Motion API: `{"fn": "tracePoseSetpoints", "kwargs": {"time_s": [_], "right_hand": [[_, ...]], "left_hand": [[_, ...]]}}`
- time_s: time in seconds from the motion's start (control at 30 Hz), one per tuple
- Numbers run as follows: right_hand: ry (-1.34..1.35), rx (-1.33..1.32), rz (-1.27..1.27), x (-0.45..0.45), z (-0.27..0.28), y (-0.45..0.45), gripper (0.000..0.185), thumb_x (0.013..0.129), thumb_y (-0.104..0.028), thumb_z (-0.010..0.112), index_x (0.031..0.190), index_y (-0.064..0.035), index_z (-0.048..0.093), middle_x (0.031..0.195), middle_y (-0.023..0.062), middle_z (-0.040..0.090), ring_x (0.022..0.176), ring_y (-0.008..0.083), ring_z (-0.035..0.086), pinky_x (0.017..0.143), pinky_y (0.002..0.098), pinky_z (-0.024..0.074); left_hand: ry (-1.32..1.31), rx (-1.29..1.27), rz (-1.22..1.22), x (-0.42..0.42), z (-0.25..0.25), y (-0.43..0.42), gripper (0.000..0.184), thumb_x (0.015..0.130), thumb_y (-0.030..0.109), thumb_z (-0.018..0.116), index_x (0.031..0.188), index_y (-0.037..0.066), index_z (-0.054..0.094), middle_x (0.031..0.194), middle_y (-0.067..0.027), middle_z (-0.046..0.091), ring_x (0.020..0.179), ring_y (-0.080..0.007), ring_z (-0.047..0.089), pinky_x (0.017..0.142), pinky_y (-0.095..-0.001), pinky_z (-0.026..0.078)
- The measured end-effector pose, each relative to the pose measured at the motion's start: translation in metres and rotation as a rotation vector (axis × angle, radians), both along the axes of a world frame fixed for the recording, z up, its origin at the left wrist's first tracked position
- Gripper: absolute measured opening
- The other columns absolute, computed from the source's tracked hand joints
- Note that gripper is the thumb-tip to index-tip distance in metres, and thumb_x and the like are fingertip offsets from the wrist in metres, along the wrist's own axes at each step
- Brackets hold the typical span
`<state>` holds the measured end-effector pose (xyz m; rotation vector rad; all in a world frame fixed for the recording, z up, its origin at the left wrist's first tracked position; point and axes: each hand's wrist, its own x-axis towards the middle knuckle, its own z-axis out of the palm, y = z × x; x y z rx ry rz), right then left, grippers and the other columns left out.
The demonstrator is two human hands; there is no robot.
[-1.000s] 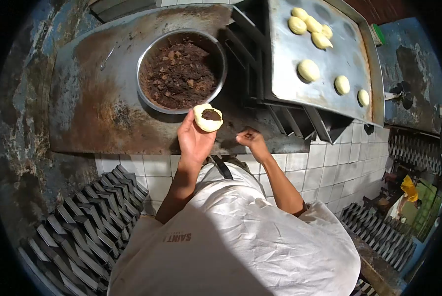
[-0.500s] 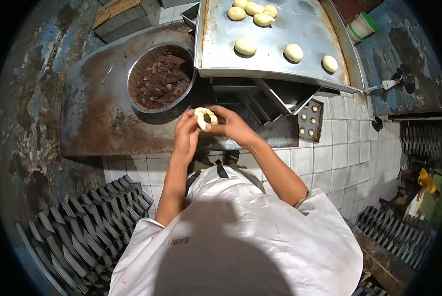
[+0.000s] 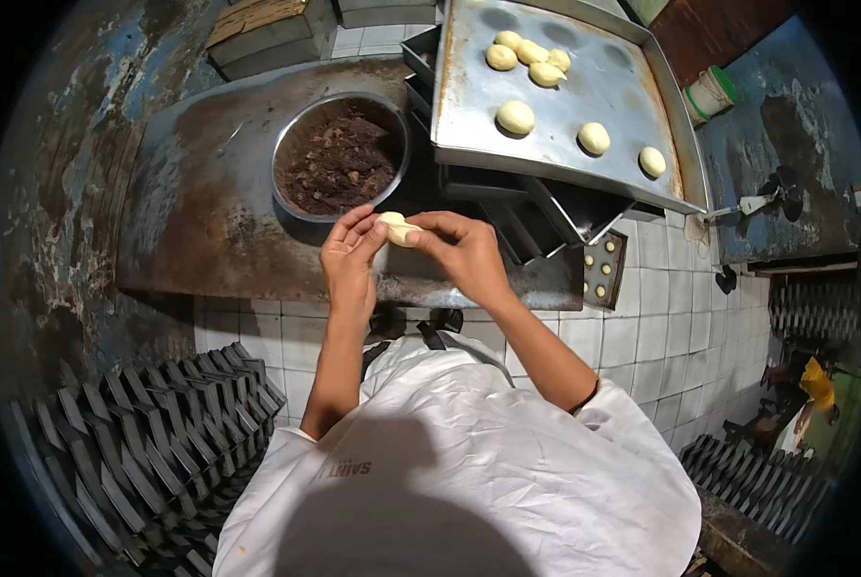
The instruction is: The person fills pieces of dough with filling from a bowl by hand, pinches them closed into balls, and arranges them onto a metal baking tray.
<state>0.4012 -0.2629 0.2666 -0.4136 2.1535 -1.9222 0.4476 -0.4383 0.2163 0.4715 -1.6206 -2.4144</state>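
In the head view, the left hand (image 3: pixel 349 266) and right hand (image 3: pixel 471 258) both pinch one pale dough piece (image 3: pixel 398 229) between their fingertips, above the metal table (image 3: pixel 190 231). It is just beside the near rim of the metal bowl (image 3: pixel 275 168) of dark, crumbly mixture (image 3: pixel 339 163); dough balls (image 3: pixel 516 117) sit on the raised tray (image 3: pixel 608 106) to the right.

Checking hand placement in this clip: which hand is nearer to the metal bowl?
Left. The left hand is close to the near rim of the metal bowl; the right hand is farther off, to the right.
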Motion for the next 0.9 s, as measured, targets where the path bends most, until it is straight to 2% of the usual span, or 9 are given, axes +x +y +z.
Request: {"fn": "tracePoseSetpoints", "kwargs": {"time_s": [0.07,0.17,0.23,0.33,0.4,0.43,0.63,0.83,0.9], "right_hand": [[0.105,-0.065,0.045,0.006,0.008,-0.018,0.029,0.085,-0.006,0.078,0.112,0.0008,0.074,0.107,0.0142,0.076,0.089,0.0232,0.073,0.083,0.0334,0.0561],[0.388,0.125,0.069,0.005,0.010,-0.035,0.028,0.084,-0.004,0.075,0.113,-0.0014,0.074,0.109,0.0145,0.072,0.089,0.0316,0.071,0.082,0.0350,0.0565],[0.552,0.237,-0.014,0.001,0.025,-0.041,0.029,0.083,-0.004,0.076,0.112,-0.0020,0.073,0.105,0.0139,0.072,0.087,0.0305,0.070,0.080,0.0337,0.0563],[0.803,0.332,-0.197,-0.003,0.034,-0.057,0.023,0.081,-0.007,0.079,0.104,-0.0031,0.073,0.091,0.0095,0.070,0.077,0.0222,0.067,0.072,0.0291,0.0534],[0.107,-0.188,-0.166,0.000,0.041,-0.073,0.016,0.082,-0.011,0.081,0.094,-0.0024,0.075,0.087,0.0059,0.069,0.076,0.0148,0.065,0.069,0.0277,0.0511],[0.066,-0.119,-0.113,-0.001,0.035,-0.071,0.018,0.083,-0.012,0.082,0.095,-0.0008,0.075,0.087,0.0041,0.071,0.078,0.0103,0.064,0.070,0.0271,0.0514],[0.327,0.040,-0.248,0.018,0.044,-0.110,0.037,0.082,-0.008,0.081,0.118,-0.0027,0.073,0.090,0.0087,0.071,0.085,0.0177,0.070,0.076,0.0301,0.0557],[0.752,0.335,-0.331,0.017,0.037,-0.119,0.029,0.077,-0.002,0.080,0.105,-0.0071,0.076,0.106,0.0114,0.068,0.084,0.0240,0.068,0.075,0.0325,0.0556],[0.600,0.212,-0.352,0.017,0.044,-0.121,0.026,0.076,-0.003,0.081,0.102,-0.0061,0.076,0.102,0.0094,0.068,0.084,0.0209,0.067,0.073,0.0313,0.0548]], "left_hand": [[0.034,0.315,0.182,-0.001,0.006,-0.002,0.041,0.095,0.005,0.072,0.132,-0.004,0.059,0.122,-0.0138,0.068,0.112,-0.0180,0.064,0.099,-0.0317,0.051],[0.191,0.392,0.045,-0.001,0.025,-0.011,0.036,0.102,0.015,0.058,0.133,-0.004,0.059,0.129,-0.0177,0.066,0.119,-0.0231,0.063,0.104,-0.0354,0.048],[0.308,0.414,-0.104,-0.003,0.035,-0.022,0.040,0.104,0.021,0.045,0.131,-0.005,0.061,0.143,-0.0208,0.059,0.134,-0.0280,0.054,0.111,-0.0399,0.043],[0.361,0.320,-0.194,0.001,0.060,-0.024,0.041,0.102,0.021,0.048,0.128,-0.006,0.063,0.148,-0.0194,0.054,0.140,-0.0272,0.049,0.114,-0.0393,0.040],[0.414,0.410,-0.256,0.000,0.063,-0.027,0.036,0.099,0.014,0.052,0.128,-0.006,0.064,0.151,-0.0192,0.050,0.139,-0.0253,0.048,0.114,-0.0376,0.039],[0.367,0.431,-0.212,-0.002,0.062,-0.027,0.035,0.099,0.010,0.054,0.129,-0.005,0.064,0.150,-0.0186,0.052,0.135,-0.0237,0.051,0.113,-0.0372,0.040],[0.133,0.600,0.028,-0.015,0.051,-0.048,0.024,0.101,0.015,0.067,0.120,0.001,0.064,0.116,-0.0128,0.071,0.102,-0.0190,0.068,0.091,-0.0312,0.056],[0.289,0.479,-0.073,-0.015,0.051,-0.062,0.023,0.105,0.020,0.061,0.115,0.000,0.068,0.118,-0.0166,0.071,0.110,-0.0209,0.067,0.097,-0.0323,0.053],[0.364,0.390,-0.170,-0.013,0.055,-0.069,0.027,0.107,0.020,0.056,0.109,-0.001,0.072,0.129,-0.0180,0.068,0.116,-0.0214,0.064,0.103,-0.0333,0.049]]}}
